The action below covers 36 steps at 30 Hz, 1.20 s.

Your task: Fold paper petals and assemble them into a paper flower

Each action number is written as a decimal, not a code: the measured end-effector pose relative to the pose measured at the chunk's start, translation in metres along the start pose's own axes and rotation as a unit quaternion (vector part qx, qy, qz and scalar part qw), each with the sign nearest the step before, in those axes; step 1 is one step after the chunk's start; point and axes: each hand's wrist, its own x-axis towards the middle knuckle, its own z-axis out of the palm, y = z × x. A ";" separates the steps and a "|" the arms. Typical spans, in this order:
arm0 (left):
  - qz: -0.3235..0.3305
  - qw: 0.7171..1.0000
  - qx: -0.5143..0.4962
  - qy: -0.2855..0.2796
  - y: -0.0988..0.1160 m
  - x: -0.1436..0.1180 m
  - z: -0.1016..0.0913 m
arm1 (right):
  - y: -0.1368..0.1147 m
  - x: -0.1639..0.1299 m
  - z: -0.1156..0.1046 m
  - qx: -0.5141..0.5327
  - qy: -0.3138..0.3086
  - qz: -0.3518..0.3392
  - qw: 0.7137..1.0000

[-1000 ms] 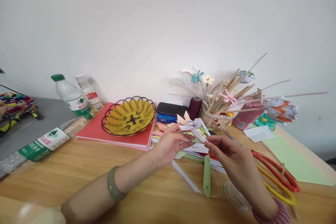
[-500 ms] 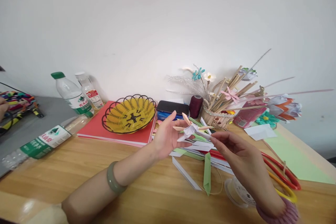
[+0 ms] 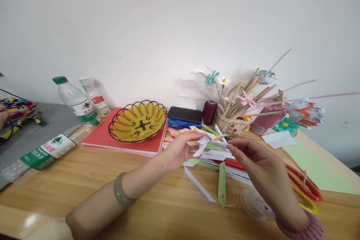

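Between my two hands, above the table, is a folded paper flower [image 3: 203, 141] with white and peach pointed petals. My left hand [image 3: 180, 148] is closed around its left side, thumb along the top; some of its fingers are hidden behind the paper. My right hand [image 3: 258, 161] pinches the tip of a white petal on the right between thumb and fingers. Beneath the flower lie several folded paper strips, with a green strip [image 3: 222, 184] and a white strip [image 3: 199, 185] nearest me. A spool of clear line [image 3: 257, 204] stands below my right hand.
A yellow woven basket [image 3: 137, 123] sits on red paper [image 3: 95, 140]. Plastic bottles [image 3: 49, 152] are at the left. A phone [image 3: 185, 113], a dark red thread spool [image 3: 209, 112] and a pot of sticks and flowers [image 3: 232, 125] stand by the wall. Red-handled scissors [image 3: 305, 183] lie right. Another person's hand [image 3: 3, 114] is at far left.
My left thumb has come down and the fingers have closed on the flower, where before the hand was spread beneath it. The flower has turned slightly. My right hand keeps its pinch.
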 end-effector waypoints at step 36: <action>0.096 0.983 0.150 0.039 -0.026 -0.014 0.019 | -0.006 -0.015 0.017 -0.188 0.071 -0.357 0.912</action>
